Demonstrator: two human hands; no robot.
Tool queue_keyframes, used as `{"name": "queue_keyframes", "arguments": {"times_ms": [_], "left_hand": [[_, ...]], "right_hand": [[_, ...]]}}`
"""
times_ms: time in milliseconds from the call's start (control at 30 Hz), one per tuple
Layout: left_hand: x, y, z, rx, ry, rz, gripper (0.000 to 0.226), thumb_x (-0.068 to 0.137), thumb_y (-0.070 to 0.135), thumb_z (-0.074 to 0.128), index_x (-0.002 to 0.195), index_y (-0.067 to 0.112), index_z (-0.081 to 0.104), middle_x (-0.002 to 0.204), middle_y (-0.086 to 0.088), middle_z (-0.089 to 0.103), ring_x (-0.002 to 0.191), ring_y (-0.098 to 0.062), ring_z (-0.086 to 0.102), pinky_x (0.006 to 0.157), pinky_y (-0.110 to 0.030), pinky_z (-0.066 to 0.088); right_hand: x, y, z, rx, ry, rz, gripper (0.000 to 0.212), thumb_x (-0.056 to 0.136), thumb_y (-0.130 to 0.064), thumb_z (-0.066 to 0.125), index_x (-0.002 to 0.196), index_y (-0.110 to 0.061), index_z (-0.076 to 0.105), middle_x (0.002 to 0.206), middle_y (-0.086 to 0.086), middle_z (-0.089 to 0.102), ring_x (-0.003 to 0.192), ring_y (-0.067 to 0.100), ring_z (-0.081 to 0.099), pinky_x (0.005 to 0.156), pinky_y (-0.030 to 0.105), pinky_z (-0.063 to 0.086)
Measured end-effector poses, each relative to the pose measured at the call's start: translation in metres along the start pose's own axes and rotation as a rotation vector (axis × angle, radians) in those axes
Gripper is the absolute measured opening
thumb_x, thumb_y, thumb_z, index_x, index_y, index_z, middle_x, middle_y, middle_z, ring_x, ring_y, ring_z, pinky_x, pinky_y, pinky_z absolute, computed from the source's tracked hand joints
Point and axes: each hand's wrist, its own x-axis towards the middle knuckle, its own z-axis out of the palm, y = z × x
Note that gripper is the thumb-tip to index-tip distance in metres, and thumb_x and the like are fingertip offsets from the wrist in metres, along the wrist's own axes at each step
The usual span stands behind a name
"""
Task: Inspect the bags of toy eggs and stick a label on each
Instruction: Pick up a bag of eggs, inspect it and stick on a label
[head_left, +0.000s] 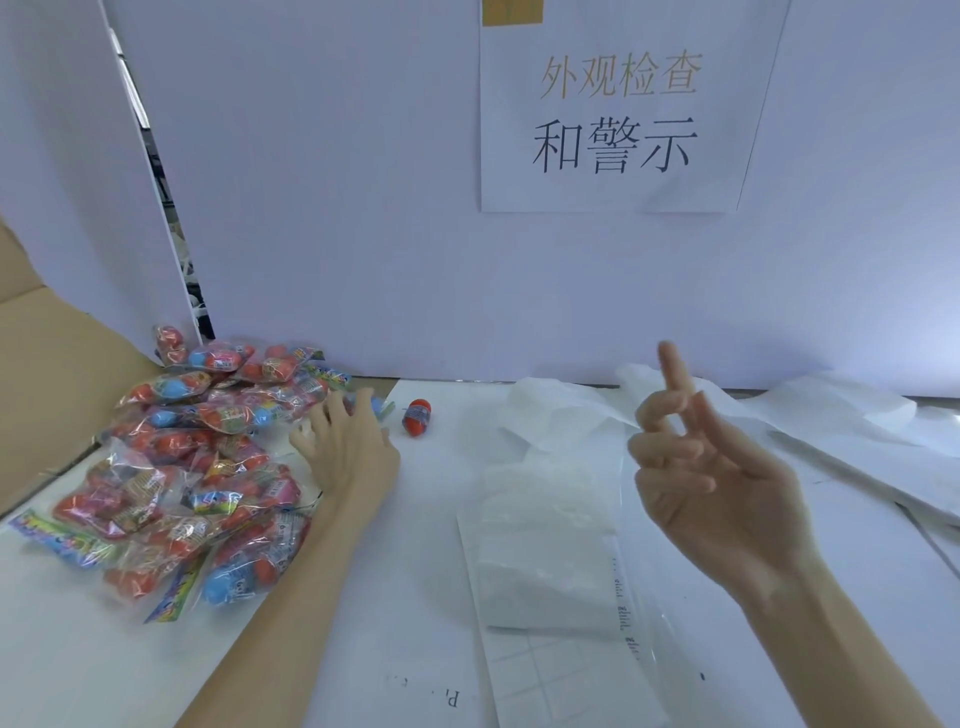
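Observation:
A heap of clear bags of red and blue toy eggs (202, 457) lies on the white table at the left. My left hand (345, 441) reaches over the heap's right edge, fingers spread and touching a bag with a blue egg (371, 404). A single loose red egg (417, 417) lies just right of that hand. My right hand (711, 467) is raised above the table, palm towards me, index finger up and the other fingers loosely curled, holding nothing I can see. A label sheet (561, 670) with a grid of cut labels lies at the bottom centre.
An open cardboard box (57, 374) stands at the left behind the heap. White backing papers (841, 431) are strewn at the right. A clear plastic sleeve (540, 551) covers the label sheet. A white partition with a printed sign (613, 119) closes off the back.

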Motion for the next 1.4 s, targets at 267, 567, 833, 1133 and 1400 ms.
{"name": "queue_keyframes", "arguments": {"times_ms": [267, 567, 833, 1133, 1400], "left_hand": [[0.004, 0.008, -0.010, -0.624, 0.242, 0.051, 0.029, 0.109, 0.007, 0.042, 0.135, 0.004, 0.054, 0.123, -0.016, 0.062, 0.112, -0.035, 0.054, 0.085, -0.037, 0.038], [-0.018, 0.058, -0.035, -1.781, -0.080, -0.036, 0.026, 0.112, 0.021, 0.045, 0.132, 0.023, 0.063, 0.120, -0.001, 0.073, 0.099, -0.015, 0.073, 0.074, -0.026, 0.059], [-0.063, 0.092, -0.019, -1.499, -0.490, 0.228, 0.026, 0.097, 0.029, 0.070, 0.122, 0.021, 0.063, 0.107, -0.005, 0.078, 0.093, -0.019, 0.076, 0.079, -0.031, 0.061], [-0.075, 0.097, -0.010, -1.441, -0.571, 0.225, 0.014, 0.104, 0.025, 0.065, 0.103, 0.014, 0.056, 0.100, -0.008, 0.079, 0.093, -0.023, 0.077, 0.080, -0.025, 0.058], [-0.077, 0.098, -0.007, -1.407, -0.601, 0.202, 0.028, 0.098, 0.035, 0.070, 0.101, 0.011, 0.056, 0.097, -0.008, 0.080, 0.083, -0.020, 0.076, 0.076, -0.021, 0.055]], "right_hand": [[0.010, 0.019, -0.006, -0.258, -0.021, 0.165, 0.051, 0.097, -0.031, 0.068, 0.144, -0.011, 0.061, 0.124, 0.011, 0.070, 0.107, 0.026, 0.070, 0.091, 0.035, 0.057], [0.018, 0.044, -0.017, -0.540, 0.261, 0.169, 0.061, 0.088, -0.041, 0.071, 0.143, -0.018, 0.059, 0.136, 0.016, 0.069, 0.126, 0.033, 0.066, 0.103, 0.048, 0.056], [0.020, 0.036, -0.017, -0.827, 0.383, -0.108, 0.040, 0.101, -0.045, 0.061, 0.128, -0.017, 0.071, 0.120, 0.006, 0.076, 0.111, 0.023, 0.073, 0.093, 0.039, 0.060], [0.020, 0.038, -0.020, -0.938, 0.607, -0.219, 0.017, 0.103, -0.011, 0.063, 0.115, -0.014, 0.074, 0.102, 0.010, 0.080, 0.079, 0.020, 0.074, 0.080, 0.031, 0.062], [0.020, 0.034, -0.023, -0.883, 0.644, -0.162, 0.019, 0.106, -0.021, 0.059, 0.108, -0.012, 0.076, 0.087, 0.003, 0.076, 0.071, 0.019, 0.070, 0.068, 0.029, 0.058]]}}
